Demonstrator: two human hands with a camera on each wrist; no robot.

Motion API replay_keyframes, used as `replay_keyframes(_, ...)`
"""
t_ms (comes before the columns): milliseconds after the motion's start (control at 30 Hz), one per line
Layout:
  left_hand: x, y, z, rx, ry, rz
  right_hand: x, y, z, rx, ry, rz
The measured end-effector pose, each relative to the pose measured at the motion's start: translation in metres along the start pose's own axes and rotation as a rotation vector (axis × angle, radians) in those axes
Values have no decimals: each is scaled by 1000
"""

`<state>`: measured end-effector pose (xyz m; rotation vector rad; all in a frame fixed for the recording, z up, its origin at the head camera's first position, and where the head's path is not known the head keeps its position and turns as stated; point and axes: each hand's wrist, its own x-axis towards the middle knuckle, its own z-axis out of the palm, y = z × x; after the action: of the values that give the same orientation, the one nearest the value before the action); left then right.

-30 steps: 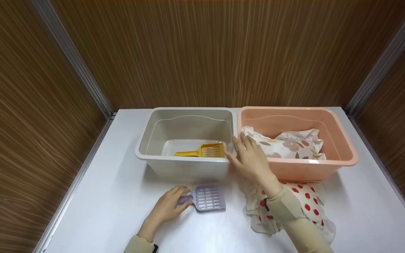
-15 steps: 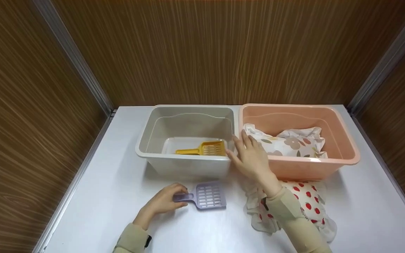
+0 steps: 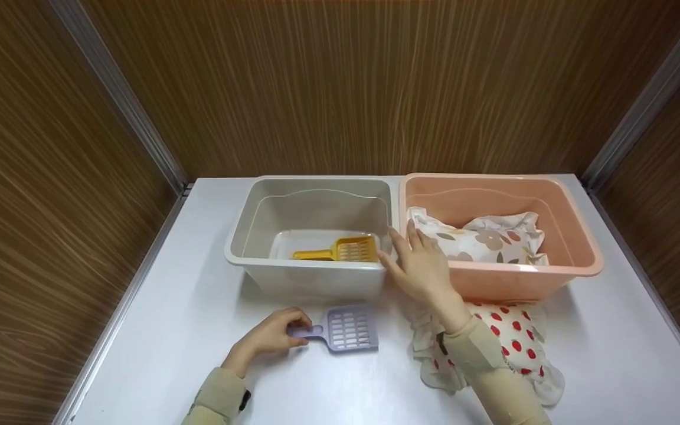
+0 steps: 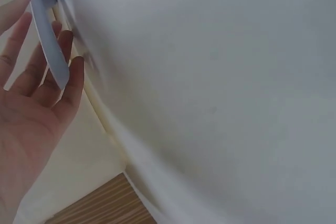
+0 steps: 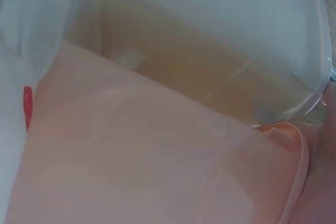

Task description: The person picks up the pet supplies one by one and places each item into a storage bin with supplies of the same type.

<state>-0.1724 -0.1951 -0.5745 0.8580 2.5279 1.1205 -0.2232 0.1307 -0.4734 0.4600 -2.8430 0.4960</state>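
Note:
My left hand holds the handle of a purple litter scoop on the white table, with thumb and fingers on either side of it. The left wrist view shows the scoop's handle running between thumb and fingers. My right hand rests over the adjoining rims of a pale grey bin and a peach-pink bin, fingers extended. Inside the grey bin lies a yellow litter scoop. A flowered cushion sits in the pink bin.
A strawberry-print cushion with a frilled edge lies before the pink bin, partly under my right forearm. Wood-grain panels stand behind and on both sides of the white table.
My left hand has slid leftward along the purple litter scoop's handle toward its end, while the scoop stays almost in place. The right hand keeps its position on the rims.

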Motion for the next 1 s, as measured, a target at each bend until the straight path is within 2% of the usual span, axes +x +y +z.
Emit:
replay_keyframes(200, 0, -3, -1, -50, -21, -24, -1, -2, -3, 16, -13, 14)
replay_keyframes(467, -1, -7, -1, -132, -57, -88, -3, -3, -4, 17, 1, 27)
replay_keyframes(767, 1, -10, -6, -155, -72, -87, -4, -3, -5, 50, -6, 47)
replay_keyframes(1000, 0, -14, -6, -215, -81, -103, -5, -4, -4, 45, -13, 63)
